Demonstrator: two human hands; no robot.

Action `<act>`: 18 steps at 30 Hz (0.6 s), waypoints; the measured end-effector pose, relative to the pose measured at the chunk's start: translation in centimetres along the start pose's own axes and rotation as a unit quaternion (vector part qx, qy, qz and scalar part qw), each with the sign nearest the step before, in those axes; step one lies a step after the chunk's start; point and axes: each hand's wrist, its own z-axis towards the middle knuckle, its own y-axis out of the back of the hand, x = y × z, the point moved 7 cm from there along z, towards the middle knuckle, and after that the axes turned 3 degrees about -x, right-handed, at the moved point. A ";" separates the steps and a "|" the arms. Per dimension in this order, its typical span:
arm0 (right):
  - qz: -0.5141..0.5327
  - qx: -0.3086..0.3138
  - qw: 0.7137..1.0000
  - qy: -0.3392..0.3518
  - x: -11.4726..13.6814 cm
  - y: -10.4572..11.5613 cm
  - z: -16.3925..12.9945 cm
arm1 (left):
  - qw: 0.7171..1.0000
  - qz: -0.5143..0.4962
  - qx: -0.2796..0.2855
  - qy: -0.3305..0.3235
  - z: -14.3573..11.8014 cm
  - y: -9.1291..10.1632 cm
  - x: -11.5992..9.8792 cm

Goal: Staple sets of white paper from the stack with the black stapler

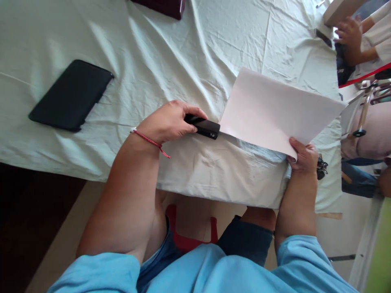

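The left hand (pixel 171 122) closes around a black stapler (pixel 203 126), its mouth at three o'clock biting the paper sheets (pixel 275 110); the right hand (pixel 302 156) pinches their corner.

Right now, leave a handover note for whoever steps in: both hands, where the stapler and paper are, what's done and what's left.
Left hand: closed around the black stapler, its mouth at the corner of the paper.
Right hand: pinching the white sheets by their near edge, holding them lifted over the white tablecloth.
Also there: a black case at far left, another person's hand at the top right corner.
Done: stapler lined up at the corner.
Left: no staple visible yet; whether it has been pressed cannot be told.
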 end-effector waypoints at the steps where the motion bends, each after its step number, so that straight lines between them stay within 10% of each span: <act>1: -0.006 0.002 1.000 0.000 0.0 -0.1 -0.1 | 1.000 -0.007 -0.012 0.005 0.0 0.3 0.4; 18: -0.057 0.016 0.998 -0.020 -0.7 -0.8 -0.7 | 0.999 0.003 -0.034 0.001 0.2 -0.3 -0.5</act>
